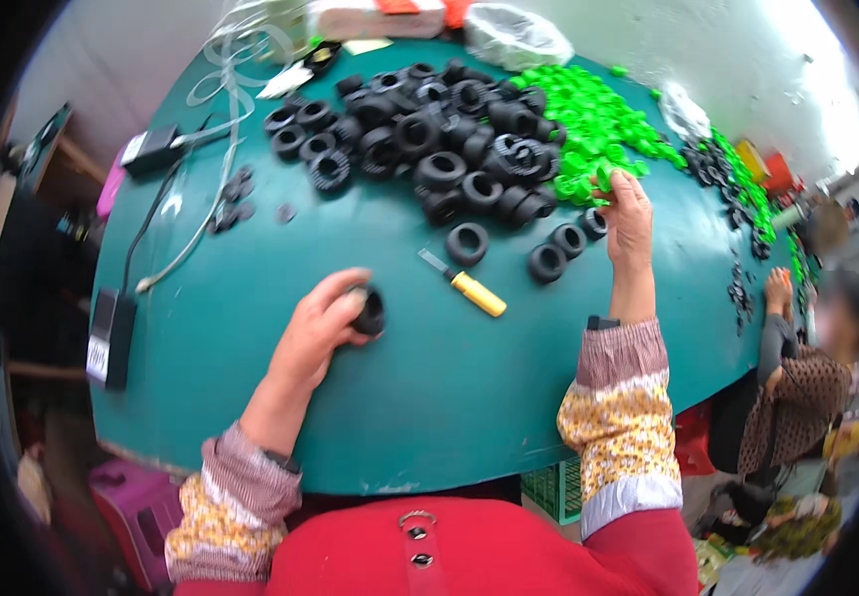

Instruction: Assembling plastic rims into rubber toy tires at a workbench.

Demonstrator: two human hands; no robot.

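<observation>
My left hand (318, 326) is closed around a small black toy tyre (370, 312), held just over the green table, its thumb and fingers on the ring. My right hand (628, 221) reaches to the near right edge of a heap of bright green plastic pieces (603, 119), its fingertips pinched on one green piece (602, 179). Just left of this hand, several loose black tyres (547, 263) lie in a slanting row. Between my hands rests a yellow-handled screwdriver-like tool (478, 295) with a narrow blade. A large pile of black tyres (439, 171) spreads beyond it.
On the table (429, 397), black power adapters (112, 336) and a white cable (196, 243) lie at left, near small dark discs (236, 189). A clear plastic bag (517, 38) stands at the back. At right, a co-worker (807, 387) sits near more black and green parts (737, 189).
</observation>
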